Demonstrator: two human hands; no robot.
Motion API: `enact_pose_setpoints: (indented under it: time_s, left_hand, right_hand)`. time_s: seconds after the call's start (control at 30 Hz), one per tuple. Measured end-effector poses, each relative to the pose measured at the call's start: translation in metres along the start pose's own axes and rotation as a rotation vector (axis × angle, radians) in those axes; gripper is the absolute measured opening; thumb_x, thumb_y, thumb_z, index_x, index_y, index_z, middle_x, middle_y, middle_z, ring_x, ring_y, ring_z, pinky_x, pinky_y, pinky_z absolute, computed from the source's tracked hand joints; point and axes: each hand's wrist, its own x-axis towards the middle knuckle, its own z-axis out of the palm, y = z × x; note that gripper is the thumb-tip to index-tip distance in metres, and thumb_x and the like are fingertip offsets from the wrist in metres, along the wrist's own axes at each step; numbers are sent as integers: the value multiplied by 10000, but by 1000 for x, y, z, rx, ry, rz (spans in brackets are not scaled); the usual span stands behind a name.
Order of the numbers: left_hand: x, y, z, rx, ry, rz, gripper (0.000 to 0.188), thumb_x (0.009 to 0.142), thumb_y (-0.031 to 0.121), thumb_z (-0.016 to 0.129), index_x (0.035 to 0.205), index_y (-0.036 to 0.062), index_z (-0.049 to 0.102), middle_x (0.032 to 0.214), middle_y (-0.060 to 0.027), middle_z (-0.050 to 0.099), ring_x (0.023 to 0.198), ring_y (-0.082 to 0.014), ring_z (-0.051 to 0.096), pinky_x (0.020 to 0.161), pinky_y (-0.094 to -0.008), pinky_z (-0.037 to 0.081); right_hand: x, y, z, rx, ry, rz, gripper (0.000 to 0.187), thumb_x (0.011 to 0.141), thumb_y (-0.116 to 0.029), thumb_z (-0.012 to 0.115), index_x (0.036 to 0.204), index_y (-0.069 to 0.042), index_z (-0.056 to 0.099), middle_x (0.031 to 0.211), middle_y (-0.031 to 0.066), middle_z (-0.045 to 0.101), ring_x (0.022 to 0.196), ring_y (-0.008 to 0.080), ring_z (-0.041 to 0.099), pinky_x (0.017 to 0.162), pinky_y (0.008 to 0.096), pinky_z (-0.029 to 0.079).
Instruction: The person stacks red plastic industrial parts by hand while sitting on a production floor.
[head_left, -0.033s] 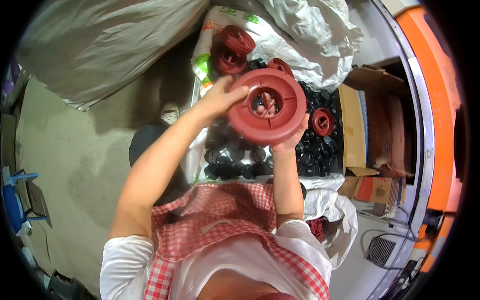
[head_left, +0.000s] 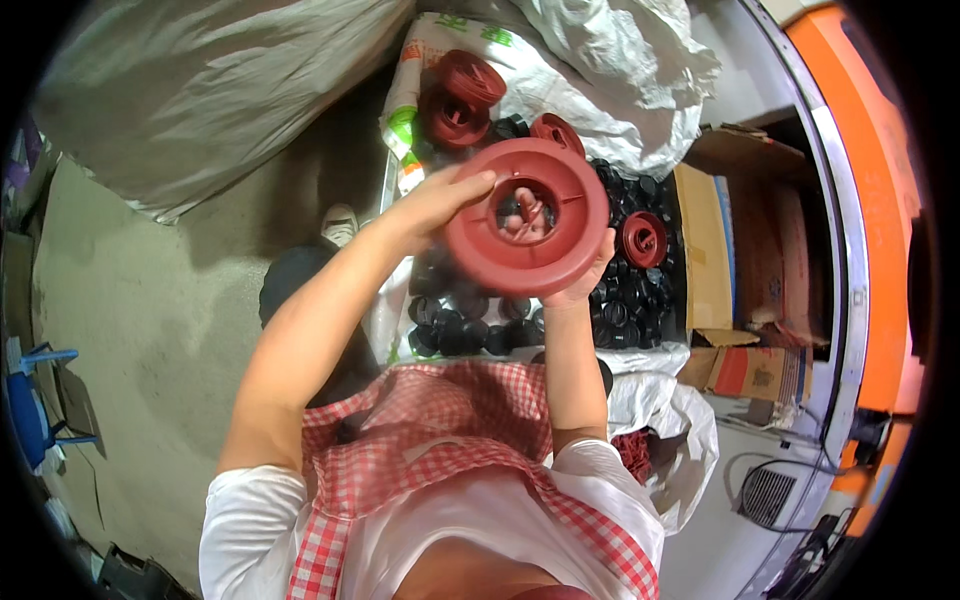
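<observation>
Ring (head_left: 527, 264) shifted slightly left, apparently still being worked; your left hand (head_left: 447, 196) grips its left rim, right hand (head_left: 577, 286) grasps it from beneath.

Left grip (head_left: 447, 200), right grip (head_left: 584, 280) hold red ring (head_left: 578, 230) above black pieces (head_left: 450, 335).

Ring (head_left: 527, 268) between left hand (head_left: 440, 205) and right hand (head_left: 588, 278), above many parts (head_left: 622, 312).
Sack (head_left: 635, 100) behind the parts, box (head_left: 705, 265) to their right.
</observation>
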Motion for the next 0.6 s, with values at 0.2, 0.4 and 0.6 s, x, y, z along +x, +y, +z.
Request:
enact_pose_setpoints:
  time_s: [0.2,0.4,0.6]
  left_hand:
    - [-7,-22,11,-198,-125,-15,408,907,242,602,1243,27,517,1133,-89,618,961,-168,633,822,-333,550]
    - [-7,-30,12,-20,-194,-79,428,867,258,650,1222,48,535,1044,-51,625,886,-125,612,773,-283,531]
    - [9,-91,-25,1194,121,305,727,727,337,703,1282,-66,461,1245,-267,516,1159,-343,519,986,-389,411]
  right_hand:
    - [-57,1,4,-398,141,-141,725,826,-469,654,1365,-58,396,1306,182,506,1121,313,555,982,466,440]
    - [-103,-3,5,6,399,23,532,884,-335,625,1306,-60,455,1123,115,616,1067,259,573,942,425,459]
    - [-236,-101,-20,-1425,884,-446,407,902,-14,525,1294,-59,421,1038,99,606,849,137,573,723,235,481]
